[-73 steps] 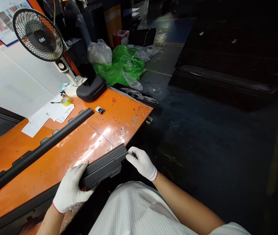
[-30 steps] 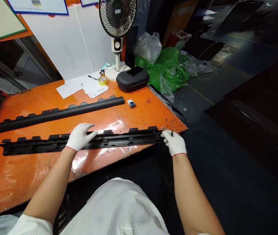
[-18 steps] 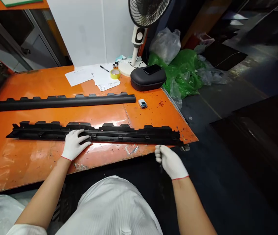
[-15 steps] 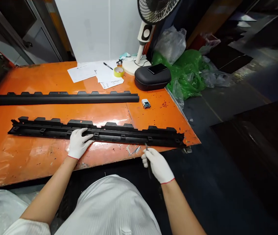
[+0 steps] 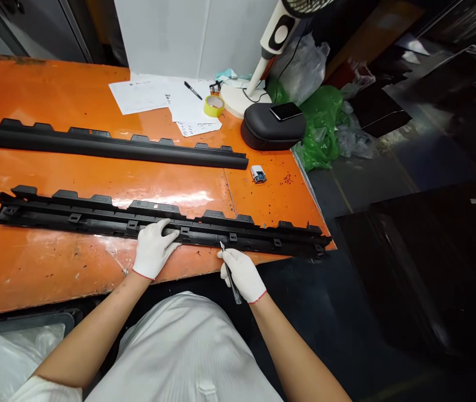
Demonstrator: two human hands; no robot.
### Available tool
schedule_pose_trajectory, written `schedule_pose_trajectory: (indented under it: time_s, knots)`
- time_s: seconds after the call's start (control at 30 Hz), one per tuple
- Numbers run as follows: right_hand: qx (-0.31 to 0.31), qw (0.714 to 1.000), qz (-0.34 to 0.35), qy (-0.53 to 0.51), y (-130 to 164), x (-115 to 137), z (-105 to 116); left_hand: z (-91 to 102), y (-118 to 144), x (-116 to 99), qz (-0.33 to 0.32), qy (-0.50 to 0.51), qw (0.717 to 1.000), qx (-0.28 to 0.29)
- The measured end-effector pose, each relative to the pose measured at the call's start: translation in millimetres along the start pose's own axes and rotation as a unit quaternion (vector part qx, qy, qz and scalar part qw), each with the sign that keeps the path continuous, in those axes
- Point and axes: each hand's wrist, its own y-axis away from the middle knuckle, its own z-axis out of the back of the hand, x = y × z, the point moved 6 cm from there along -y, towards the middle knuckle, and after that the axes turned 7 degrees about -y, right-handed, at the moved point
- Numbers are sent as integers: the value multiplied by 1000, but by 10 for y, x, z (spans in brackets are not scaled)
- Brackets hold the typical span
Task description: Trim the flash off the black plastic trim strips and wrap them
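Observation:
A long black plastic trim strip (image 5: 104,215) lies across the orange table, its ribbed and clipped inner side facing up. My left hand (image 5: 154,248), in a white glove, grips its near side around the middle. The thumb and forefinger spread over the channel; the other fingers are partly hidden. In my gloved right hand (image 5: 243,274) is a craft knife (image 5: 233,285), pinched near the blade, with the dark handle slanting down toward me. Its silver tip points at the strip's near edge; whether it touches I cannot tell.
Behind lies a second black strip (image 5: 108,148), smooth side up. Farther back are papers (image 5: 146,95), a marker (image 5: 193,90), yellow tape (image 5: 213,105), a fan (image 5: 258,72) and a black case (image 5: 271,131) with a phone (image 5: 285,111). The orange table (image 5: 171,181) ends at the right.
My right hand has moved left along the strip's near edge with the craft knife, closer to my left hand. The view has shifted and turned slightly.

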Motion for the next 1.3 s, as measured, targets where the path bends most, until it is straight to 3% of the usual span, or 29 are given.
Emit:
schedule_pose_trajectory:
  time_s: [0.27,0.57,1.0,1.2,1.3]
  knots:
    - [4,999,-28,23,-88,118,-107,-69,-47,89,-6,21,999,35]
    - [10,1000,-10,22,-216,116,-232,-89,-41,124,-5,17,999,32]
    - [8,1000,-2,-9,-213,61,-198,1,-14,35,-11,-16,999,28]
    - [173,985,-19,6,76,49,-283,17,-9,-25,-7,-36,999,25]
    - [112,993,10,20,110,10,-199,35,-1,-42,-5,-44,999,15]
